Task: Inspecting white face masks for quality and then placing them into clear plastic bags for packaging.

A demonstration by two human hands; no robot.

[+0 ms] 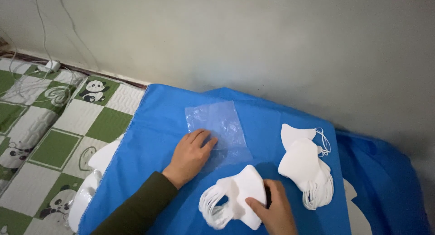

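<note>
My left hand (190, 154) lies flat on the near left edge of a clear plastic bag (219, 126), fingers together, pressing it onto the blue cloth (154, 126). My right hand (272, 210) grips a small stack of folded white face masks (242, 189) by its near edge. Their white ear loops (213, 210) fan out to the left. The stack sits just below the bag, on the cloth.
A second pile of white masks (306, 164) with ear loops lies to the right on the cloth. A green and white panda-patterned mat (54, 126) lies at the left, with thin cables and a small white object (49, 66) near the grey wall (272, 44).
</note>
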